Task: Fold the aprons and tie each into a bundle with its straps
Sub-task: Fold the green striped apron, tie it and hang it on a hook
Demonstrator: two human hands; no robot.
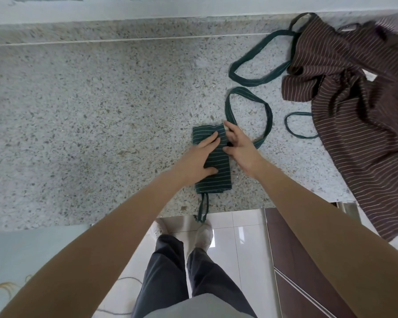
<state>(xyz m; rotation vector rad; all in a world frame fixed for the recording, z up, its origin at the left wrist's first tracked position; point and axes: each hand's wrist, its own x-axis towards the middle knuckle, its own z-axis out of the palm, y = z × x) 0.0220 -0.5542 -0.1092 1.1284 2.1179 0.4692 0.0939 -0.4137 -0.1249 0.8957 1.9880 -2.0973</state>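
Note:
A green striped apron [218,173], folded into a narrow rectangle, lies on the speckled stone counter [90,111] near its front edge. My left hand [200,157] presses flat on the fold with straight fingers. My right hand [238,148] rests at the fold's right edge, where a green strap [248,99] loops away to the right; its fingers touch the strap's base, and whether they pinch it is unclear. A thin strap end [203,208] hangs over the counter's front edge. A brown striped apron [359,106] lies crumpled at the right.
Another long green strap [260,58] loops at the back right, running under the brown apron. A thin green loop [296,125] pokes out beside it. The counter's raised back ledge [101,26] runs along the top. Below are a tiled floor and my legs.

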